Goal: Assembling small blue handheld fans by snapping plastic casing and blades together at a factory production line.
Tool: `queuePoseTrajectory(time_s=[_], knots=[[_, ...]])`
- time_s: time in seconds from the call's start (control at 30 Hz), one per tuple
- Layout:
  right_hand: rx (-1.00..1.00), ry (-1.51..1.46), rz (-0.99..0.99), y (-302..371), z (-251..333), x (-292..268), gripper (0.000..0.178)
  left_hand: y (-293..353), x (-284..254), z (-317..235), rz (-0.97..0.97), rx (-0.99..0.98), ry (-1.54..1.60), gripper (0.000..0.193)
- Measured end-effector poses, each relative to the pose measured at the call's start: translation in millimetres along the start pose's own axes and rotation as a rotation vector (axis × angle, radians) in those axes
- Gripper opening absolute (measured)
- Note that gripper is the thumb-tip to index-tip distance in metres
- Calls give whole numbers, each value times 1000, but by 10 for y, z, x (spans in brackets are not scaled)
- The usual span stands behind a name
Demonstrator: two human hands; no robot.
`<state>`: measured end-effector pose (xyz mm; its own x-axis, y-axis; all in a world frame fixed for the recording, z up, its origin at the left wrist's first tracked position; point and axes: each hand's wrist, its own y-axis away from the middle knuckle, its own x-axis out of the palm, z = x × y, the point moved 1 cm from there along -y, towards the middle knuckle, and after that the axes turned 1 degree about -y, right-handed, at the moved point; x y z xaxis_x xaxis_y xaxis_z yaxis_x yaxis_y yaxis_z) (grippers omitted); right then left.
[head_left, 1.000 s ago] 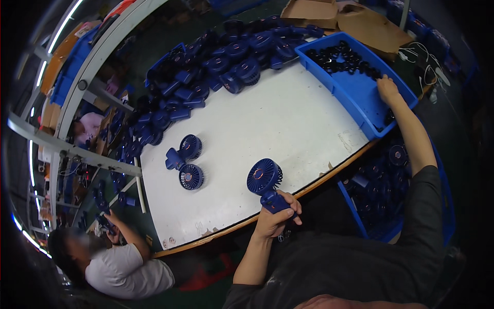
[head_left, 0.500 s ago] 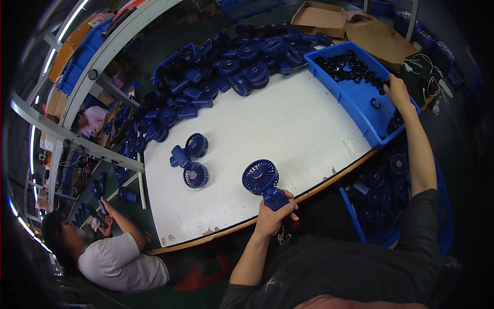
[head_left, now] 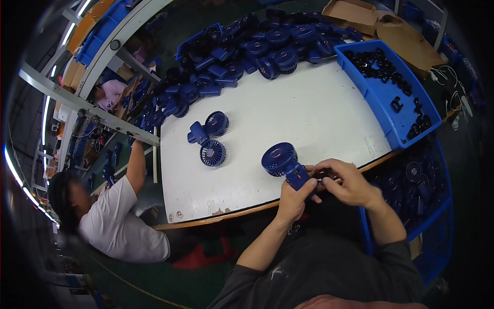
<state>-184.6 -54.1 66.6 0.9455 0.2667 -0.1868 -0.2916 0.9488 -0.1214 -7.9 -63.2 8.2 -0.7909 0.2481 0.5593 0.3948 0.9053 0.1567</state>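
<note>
My left hand (head_left: 292, 202) is closed round the handle of a dark blue handheld fan (head_left: 279, 158), its round grille tilted up over the table's front edge. Close against the handle's lower end, my right hand (head_left: 354, 184) pinches a small black part (head_left: 322, 175), mostly hidden by the fingers. To the right, a blue tray (head_left: 366, 95) holds many small black curved parts (head_left: 396, 104). Two more blue fans (head_left: 212, 153) lie together on the white tabletop (head_left: 257, 121), left of my hands.
A heap of blue fans (head_left: 278, 37) covers the table's back and left edges. Below the table at right stands a blue crate (head_left: 446, 206) of fans. Cardboard boxes (head_left: 355, 15) are at the far right. A person in a light shirt (head_left: 116, 221) sits at left, beside a metal frame (head_left: 87, 110).
My right hand has come from the tray to the fan handle, now with a small black part. The view has shifted, and the person at left has reached an arm forward.
</note>
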Motion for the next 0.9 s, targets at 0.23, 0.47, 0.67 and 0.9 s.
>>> queuePoseTrajectory(time_s=[0.23, 0.47, 0.67, 0.9], knots=[[269, -347, -214, -14, -548, 355, 17, 123, -130, 161, -279, 196, -384, 33], [174, -434, -209, -35, -512, 310, 15, 147, -135, 87, -144, 23, -302, 37], [-462, 397, 30, -298, -192, 125, 27, 118, -194, -85, 24, -53, -38, 28], [-489, 538, 77, -410, -104, 209, 37, 161, -294, 118, 216, -113, 198, 65]])
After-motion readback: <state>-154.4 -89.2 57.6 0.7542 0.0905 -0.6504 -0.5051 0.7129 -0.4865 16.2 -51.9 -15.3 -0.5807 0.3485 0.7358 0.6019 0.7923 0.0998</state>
